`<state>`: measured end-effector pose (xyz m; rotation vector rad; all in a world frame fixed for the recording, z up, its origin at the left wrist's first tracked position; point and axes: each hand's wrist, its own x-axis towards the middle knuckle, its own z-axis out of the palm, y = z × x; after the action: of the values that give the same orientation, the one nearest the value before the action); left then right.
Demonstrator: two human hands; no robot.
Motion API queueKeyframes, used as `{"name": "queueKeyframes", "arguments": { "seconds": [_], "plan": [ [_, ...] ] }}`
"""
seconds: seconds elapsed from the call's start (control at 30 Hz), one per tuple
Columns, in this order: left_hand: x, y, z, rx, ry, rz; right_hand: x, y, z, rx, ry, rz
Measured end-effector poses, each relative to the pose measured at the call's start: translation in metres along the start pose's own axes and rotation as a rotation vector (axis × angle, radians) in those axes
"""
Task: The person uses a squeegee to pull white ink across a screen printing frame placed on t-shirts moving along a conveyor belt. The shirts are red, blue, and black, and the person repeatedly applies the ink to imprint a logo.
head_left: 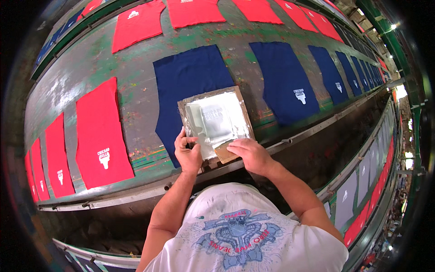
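A wooden-framed printing screen (248, 119) lies over the lower part of a dark blue cut fabric piece (192, 68). White ink smears its mesh, and a faint design shows in the middle. My left hand (188, 153) is curled at the lower left edge of the frame, gripping it there. In my right hand (252, 156) is a tan squeegee (225, 154), pressed by the fingers at the near end of the mesh. The squeegee's lower edge and the fabric under the screen are hidden.
Along the long table (140, 72) lie red pieces (102, 127) to the left and blue pieces (285, 77) to the right, many with white prints. More red pieces (195, 12) line the far side. A metal rail (312, 127) edges the table. Another table with grey pieces (346, 199) stands at right.
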<state>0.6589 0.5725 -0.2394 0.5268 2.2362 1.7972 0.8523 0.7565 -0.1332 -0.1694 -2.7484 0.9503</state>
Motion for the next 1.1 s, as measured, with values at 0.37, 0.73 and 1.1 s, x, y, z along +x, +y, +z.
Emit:
{"name": "queueKeyframes", "arguments": {
  "seconds": [0.37, 0.73, 1.1],
  "plan": [
    [-0.001, -0.003, 0.001, -0.049, 0.019, -0.021, 0.053, 0.056, 0.016, -0.09, 0.092, -0.184],
    [-0.003, 0.011, 0.0, -0.117, 0.046, -0.141, 0.146, 0.102, -0.006, -0.053, 0.072, -0.247],
    [-0.004, 0.012, 0.0, -0.015, 0.05, -0.084, 0.084, 0.081, 0.0, -0.111, -0.118, -0.38]
  ]
}}
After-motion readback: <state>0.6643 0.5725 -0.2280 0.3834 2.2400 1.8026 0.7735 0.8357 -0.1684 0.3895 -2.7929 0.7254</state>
